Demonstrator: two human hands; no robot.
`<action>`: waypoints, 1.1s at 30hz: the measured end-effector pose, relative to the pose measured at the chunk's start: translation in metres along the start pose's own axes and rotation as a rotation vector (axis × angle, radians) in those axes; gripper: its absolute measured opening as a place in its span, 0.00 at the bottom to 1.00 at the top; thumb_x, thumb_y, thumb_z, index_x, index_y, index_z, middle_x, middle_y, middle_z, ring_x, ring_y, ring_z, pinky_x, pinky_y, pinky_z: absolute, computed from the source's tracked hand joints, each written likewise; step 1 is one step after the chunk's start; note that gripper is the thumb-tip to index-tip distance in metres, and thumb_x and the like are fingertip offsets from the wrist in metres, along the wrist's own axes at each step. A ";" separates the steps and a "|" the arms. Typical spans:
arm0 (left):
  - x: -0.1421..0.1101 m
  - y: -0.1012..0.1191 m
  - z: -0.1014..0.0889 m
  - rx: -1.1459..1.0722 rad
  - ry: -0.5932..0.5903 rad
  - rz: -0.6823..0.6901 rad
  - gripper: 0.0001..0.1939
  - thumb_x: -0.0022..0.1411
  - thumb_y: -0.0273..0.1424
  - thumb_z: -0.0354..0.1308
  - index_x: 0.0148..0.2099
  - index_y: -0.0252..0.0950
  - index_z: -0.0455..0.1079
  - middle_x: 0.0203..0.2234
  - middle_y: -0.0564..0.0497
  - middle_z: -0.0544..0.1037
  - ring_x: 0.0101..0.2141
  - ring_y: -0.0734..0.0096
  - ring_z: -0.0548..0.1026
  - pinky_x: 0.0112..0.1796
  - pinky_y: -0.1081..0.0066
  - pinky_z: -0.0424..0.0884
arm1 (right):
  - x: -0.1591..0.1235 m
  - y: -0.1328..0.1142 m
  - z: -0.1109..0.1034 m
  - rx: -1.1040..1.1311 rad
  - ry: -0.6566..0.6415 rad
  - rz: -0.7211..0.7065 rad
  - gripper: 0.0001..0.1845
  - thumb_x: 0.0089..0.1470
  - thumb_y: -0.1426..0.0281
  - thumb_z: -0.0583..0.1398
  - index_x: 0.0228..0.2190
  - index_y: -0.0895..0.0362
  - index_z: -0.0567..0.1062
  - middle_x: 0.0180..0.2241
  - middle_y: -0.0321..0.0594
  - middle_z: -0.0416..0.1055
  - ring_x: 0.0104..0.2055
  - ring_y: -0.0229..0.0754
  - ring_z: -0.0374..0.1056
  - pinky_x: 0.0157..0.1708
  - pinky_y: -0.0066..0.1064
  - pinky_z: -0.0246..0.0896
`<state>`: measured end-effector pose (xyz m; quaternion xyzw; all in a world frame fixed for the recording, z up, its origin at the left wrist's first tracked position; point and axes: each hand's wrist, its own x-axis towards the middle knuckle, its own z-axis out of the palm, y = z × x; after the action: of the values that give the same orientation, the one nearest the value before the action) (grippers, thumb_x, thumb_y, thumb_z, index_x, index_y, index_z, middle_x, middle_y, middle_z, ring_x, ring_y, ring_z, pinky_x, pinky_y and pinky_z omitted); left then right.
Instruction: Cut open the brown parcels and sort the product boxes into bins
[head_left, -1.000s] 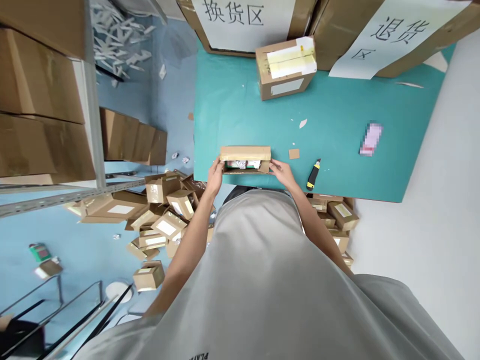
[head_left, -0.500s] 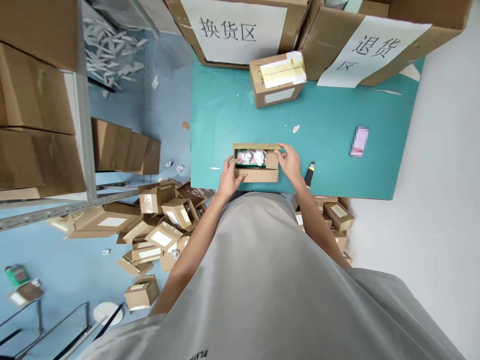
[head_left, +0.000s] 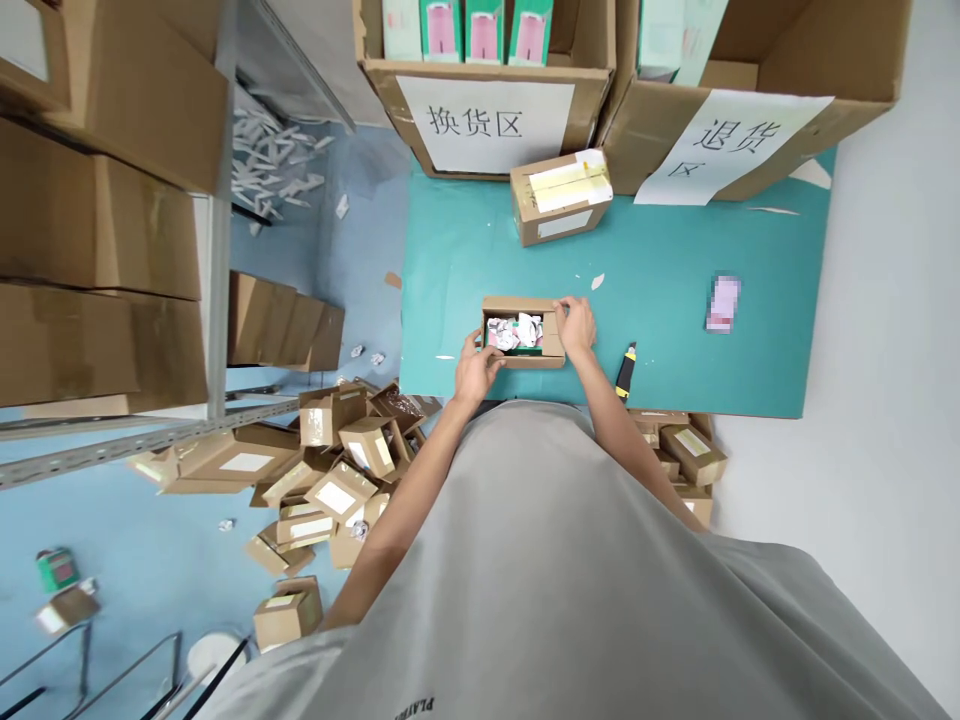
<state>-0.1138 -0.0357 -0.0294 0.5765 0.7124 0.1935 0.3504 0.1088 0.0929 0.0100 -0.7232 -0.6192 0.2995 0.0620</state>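
A small cardboard box (head_left: 534,362) lies open on the green tabletop near my body. Inside it sit crumpled white paper (head_left: 529,329) and a green and pink package (head_left: 493,336), partly covered by the paper. My left hand (head_left: 475,372) grips the box at its front left corner, thumb along the near edge. At the far right corner, my right hand (head_left: 576,325) has its fingers closed on the rim or flap. A black and yellow box cutter (head_left: 625,372) rests to the right of my right hand.
A taped cardboard box (head_left: 562,200) stands farther back, before two large open cartons with paper signs (head_left: 485,122). A pixelated pink item (head_left: 723,303) lies at right. Shelving with cartons (head_left: 147,228) rises at left; discarded boxes (head_left: 341,490) cover the floor.
The small box has been turned so its opening faces up, and its flaps are spread wider. Both hands have shifted their grip on it. The view has tilted, showing more of the large cartons.
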 end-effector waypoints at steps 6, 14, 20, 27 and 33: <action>-0.006 -0.001 -0.002 0.022 -0.016 0.026 0.09 0.67 0.29 0.68 0.49 0.41 0.83 0.77 0.40 0.62 0.70 0.38 0.73 0.65 0.41 0.77 | -0.037 -0.008 0.010 -0.195 -0.069 -0.136 0.41 0.66 0.70 0.63 0.76 0.64 0.62 0.78 0.66 0.54 0.74 0.62 0.62 0.69 0.50 0.63; -0.006 0.001 -0.007 0.017 -0.051 -0.002 0.08 0.67 0.32 0.67 0.48 0.43 0.84 0.76 0.46 0.66 0.70 0.42 0.72 0.66 0.44 0.75 | -0.060 0.035 -0.001 -0.129 0.040 -0.247 0.38 0.67 0.74 0.56 0.75 0.57 0.65 0.79 0.58 0.55 0.73 0.57 0.64 0.69 0.51 0.67; -0.006 0.008 -0.011 0.003 -0.063 -0.024 0.07 0.68 0.32 0.65 0.47 0.43 0.84 0.75 0.46 0.67 0.71 0.47 0.71 0.68 0.52 0.72 | -0.061 0.094 0.000 -0.001 0.151 -0.198 0.25 0.67 0.74 0.57 0.62 0.56 0.81 0.65 0.58 0.72 0.67 0.59 0.69 0.69 0.56 0.67; -0.007 0.020 -0.025 0.077 -0.007 -0.031 0.17 0.67 0.30 0.69 0.57 0.41 0.79 0.72 0.39 0.70 0.64 0.44 0.77 0.63 0.51 0.76 | -0.066 0.073 0.009 -0.052 0.049 -0.242 0.26 0.69 0.76 0.54 0.61 0.56 0.82 0.57 0.57 0.75 0.61 0.61 0.69 0.66 0.55 0.69; 0.018 0.038 -0.019 0.181 -0.031 -0.051 0.39 0.66 0.29 0.70 0.75 0.39 0.64 0.61 0.35 0.77 0.55 0.40 0.82 0.58 0.49 0.78 | -0.049 0.025 0.025 -0.065 -0.106 -0.355 0.33 0.70 0.71 0.60 0.72 0.64 0.71 0.63 0.62 0.74 0.65 0.64 0.71 0.68 0.54 0.69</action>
<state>-0.1030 -0.0064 0.0039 0.5902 0.7360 0.1106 0.3126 0.1146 0.0348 -0.0042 -0.5873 -0.7489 0.3015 0.0576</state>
